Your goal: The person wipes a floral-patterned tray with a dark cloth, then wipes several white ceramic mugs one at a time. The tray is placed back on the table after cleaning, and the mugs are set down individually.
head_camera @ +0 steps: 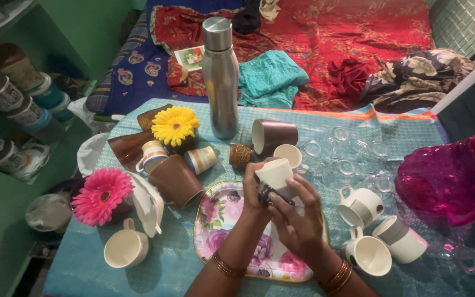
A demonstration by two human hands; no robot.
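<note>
Over the cluttered blue worktop point(314, 124), low centre of frame, our left hand point(255, 192) grips a white cup point(275, 175) steady while our right hand point(298, 217) pinches a dark cloth point(268, 195) against it.

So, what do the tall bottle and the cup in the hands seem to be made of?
The tall bottle looks like brushed stainless steel: grey, with a soft metallic sheen and a matching cap. The cup, held by the left hand and the right hand, seems to be glazed ceramic: cream, smooth and opaque, though plastic cannot be ruled out.
</note>
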